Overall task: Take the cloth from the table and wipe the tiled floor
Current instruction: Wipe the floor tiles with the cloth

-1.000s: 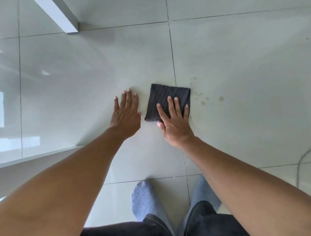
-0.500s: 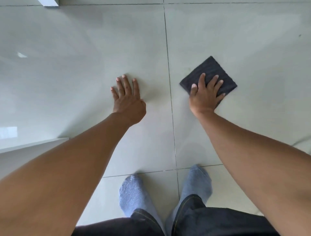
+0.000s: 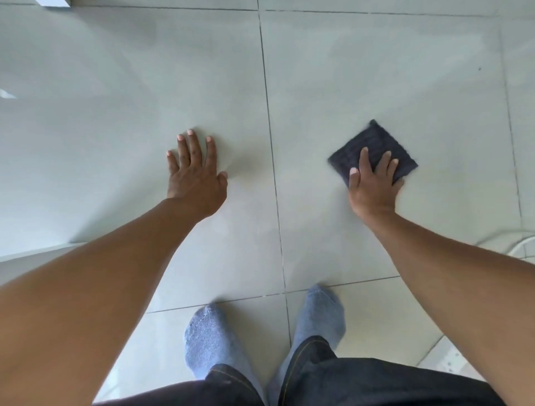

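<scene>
A dark grey folded cloth [image 3: 376,145] lies flat on the pale tiled floor [image 3: 362,72], turned like a diamond. My right hand [image 3: 373,185] presses down on its near half, fingers spread over the fabric. My left hand [image 3: 197,174] rests flat on the bare tile to the left of the grout line, fingers apart, holding nothing. The cloth's near corner is hidden under my right palm.
My two feet in blue-grey socks [image 3: 211,339] stand on the tiles below the hands. A white furniture leg [image 3: 53,2] shows at the top left. A white ledge [image 3: 37,252] runs at the left edge, and a thin white cable [image 3: 521,243] curves at the right.
My right hand has slid the cloth to the right across the grout line and over the brownish spots, turning it into a diamond. My left hand stays planted on the tile.
</scene>
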{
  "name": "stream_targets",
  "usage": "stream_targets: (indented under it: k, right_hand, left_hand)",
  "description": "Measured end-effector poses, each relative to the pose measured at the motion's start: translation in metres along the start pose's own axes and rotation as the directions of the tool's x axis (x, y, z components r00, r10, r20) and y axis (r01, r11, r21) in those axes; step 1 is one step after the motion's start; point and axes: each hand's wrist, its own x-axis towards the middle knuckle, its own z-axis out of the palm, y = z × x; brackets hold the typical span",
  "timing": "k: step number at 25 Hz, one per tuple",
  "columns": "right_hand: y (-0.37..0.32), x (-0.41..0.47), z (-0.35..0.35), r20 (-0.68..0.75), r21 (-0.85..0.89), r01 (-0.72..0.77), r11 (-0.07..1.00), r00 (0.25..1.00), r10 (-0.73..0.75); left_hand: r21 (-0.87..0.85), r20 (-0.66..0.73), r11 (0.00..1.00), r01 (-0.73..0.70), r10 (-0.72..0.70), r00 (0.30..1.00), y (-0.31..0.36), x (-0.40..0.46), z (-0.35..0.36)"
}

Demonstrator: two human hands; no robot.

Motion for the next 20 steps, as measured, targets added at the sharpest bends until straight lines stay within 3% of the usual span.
stream_targets:
  k: [2,3,6,8,11,13,15,17,19,20]
  right_hand:
    - [-0.058,0.039,-0.011,0.02,0.086,-0.088,0.992,0.996,0.087]
    - [-0.089,0.047,-0.012,0.012,0.096,-0.026,0.995,1.0,0.025]
    - [-0.151,0.014,0.015,-0.027,0.029,0.379,0.925,0.925,-0.378]
    - [-0.137,-0.047,0.043,-0.006,-0.04,0.611,0.791,0.791,-0.612]
    - [-0.047,-0.108,0.063,0.059,-0.09,0.73,0.677,0.683,-0.728]
    - [0.017,-0.098,0.05,0.096,-0.119,0.687,0.717,0.727,-0.68]
    - [0.041,-0.059,0.025,0.098,-0.123,0.522,0.844,0.853,-0.513]
    - [0.018,-0.005,0.002,0.039,-0.074,0.267,0.961,0.964,-0.264]
    - [-0.041,0.044,-0.013,0.048,0.032,0.025,0.999,0.998,-0.027]
    - [-0.074,0.058,-0.019,0.046,0.044,0.01,0.999,0.999,-0.012]
  left_hand:
    - [0.007,0.014,1.0,0.005,-0.005,1.0,0.0,-0.002,-0.001]
    - [0.014,0.02,1.0,0.003,-0.004,1.0,0.0,-0.001,-0.002]
    - [0.027,0.01,1.0,-0.002,0.001,1.0,-0.003,0.001,-0.002]
    - [0.012,0.013,1.0,-0.013,0.013,1.0,-0.007,-0.001,-0.003]
    - [-0.004,-0.033,0.999,-0.049,0.049,0.998,-0.02,-0.002,-0.003]
    - [-0.007,-0.054,0.997,-0.075,0.074,0.996,-0.026,-0.002,-0.002]
    - [-0.031,-0.077,0.997,-0.074,0.072,0.994,-0.026,-0.002,0.001]
    - [-0.074,-0.088,0.996,-0.056,0.05,0.995,-0.022,-0.002,0.003]
    - [-0.092,-0.077,0.995,-0.044,0.036,0.996,-0.022,-0.003,0.003]
    - [-0.096,-0.065,0.994,-0.05,0.044,0.997,-0.024,-0.002,0.001]
